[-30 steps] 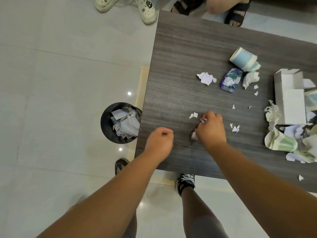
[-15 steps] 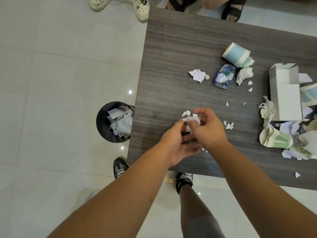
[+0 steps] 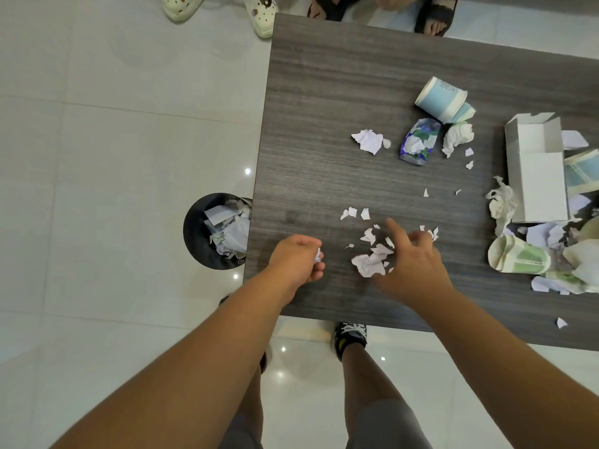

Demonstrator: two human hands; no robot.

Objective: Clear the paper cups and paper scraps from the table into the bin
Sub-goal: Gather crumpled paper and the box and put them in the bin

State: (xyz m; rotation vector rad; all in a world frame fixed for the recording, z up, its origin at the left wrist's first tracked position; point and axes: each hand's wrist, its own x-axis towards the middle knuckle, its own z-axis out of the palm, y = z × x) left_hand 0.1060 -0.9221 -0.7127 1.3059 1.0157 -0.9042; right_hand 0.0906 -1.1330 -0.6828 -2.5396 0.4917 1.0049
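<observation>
Half a second before, both my hands had been pressed together over the scraps at the middle of the frame; now they had drawn apart. My left hand (image 3: 296, 260) had pulled back toward the lower left edge of the bench (image 3: 324, 92), its fingers curled round a small white scrap (image 3: 318, 255) that poked out by the knuckles. How much more paper was tucked inside that fist I could not tell from this angle. My right hand (image 3: 411, 260) lay loose and spread, holding nothing, fingers reaching over a loose pile of scraps (image 3: 371, 262) just to its left, with a few torn bits scattered above them.

That split told me, I judged, that the left hand had taken its share and was ready to swing out to the bin (image 3: 207, 234), which stood on the floor at the left of the frame, tucked against the bench edge and already part full of paper. The right hand looked set to gather the next lot.

Plenty was left: a blue paper cup (image 3: 440, 98) on its side at upper right, a crushed patterned cup (image 3: 419, 142) below it, a crumpled white sheet (image 3: 368, 140), a flattened green cup (image 3: 518, 259) at the right, and a white box (image 3: 538, 176) among more litter.
</observation>
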